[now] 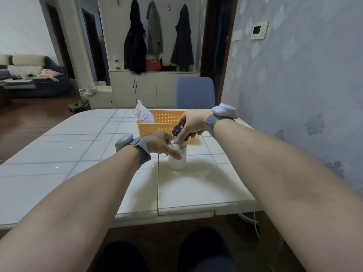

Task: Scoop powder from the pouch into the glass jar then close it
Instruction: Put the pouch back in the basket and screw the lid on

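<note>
Clear glass jar (177, 163), upright on white tiled desk (78, 154), nearly full of white powder, left grip (159, 143) wrapped round its side; dark round lid (177, 131), tilted, pinched in right grip (191, 122) just above jar's mouth.

**Arrangement of items on the surface (59, 154) before you.**
The glass jar (177, 160) stands upright on the surface, directly ahead of you. Your left hand (159, 143) grips the jar from its left. Your right hand (191, 122) holds the lid (176, 130) tilted just above the jar's mouth. The basket (151, 128) sits just behind the jar, with the pouch (143, 113) standing in its left end. A chair (194, 92) stands beyond the far edge, behind and right of the basket. A cabinet (145, 89) lies farther back, and a sofa (29, 75) at far left.
</note>
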Motion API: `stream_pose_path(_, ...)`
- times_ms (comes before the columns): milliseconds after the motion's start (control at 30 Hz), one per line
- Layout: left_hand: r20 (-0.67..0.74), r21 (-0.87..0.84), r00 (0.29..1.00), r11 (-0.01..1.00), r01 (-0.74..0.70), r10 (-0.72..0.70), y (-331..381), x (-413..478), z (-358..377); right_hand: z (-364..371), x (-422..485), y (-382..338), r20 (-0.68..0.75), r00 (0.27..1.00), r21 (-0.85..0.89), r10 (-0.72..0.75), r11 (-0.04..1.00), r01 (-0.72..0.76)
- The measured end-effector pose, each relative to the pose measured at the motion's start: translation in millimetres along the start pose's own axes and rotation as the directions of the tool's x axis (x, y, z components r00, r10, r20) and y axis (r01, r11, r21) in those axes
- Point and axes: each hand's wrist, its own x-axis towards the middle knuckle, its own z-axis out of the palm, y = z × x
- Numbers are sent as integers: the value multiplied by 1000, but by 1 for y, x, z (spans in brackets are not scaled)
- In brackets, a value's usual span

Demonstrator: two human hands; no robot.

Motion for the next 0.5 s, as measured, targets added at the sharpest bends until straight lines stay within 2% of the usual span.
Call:
stream_pose_path(200, -62, -103, 998, 994, -27, 21, -15, 19, 9, 8, 16, 4, -66, 997, -19, -39, 999, 38)
stream_pose_path(333, -18, -175, 999, 983, -53, 51, -26, 24, 12, 16, 21, 5, -25, 997, -9, -66, 998, 66)
stream_pose_path(500, -14, -164, 999, 985, -49, 48, -28, 25, 12, 19, 21, 6, 57, 995, -28, -80, 996, 82)
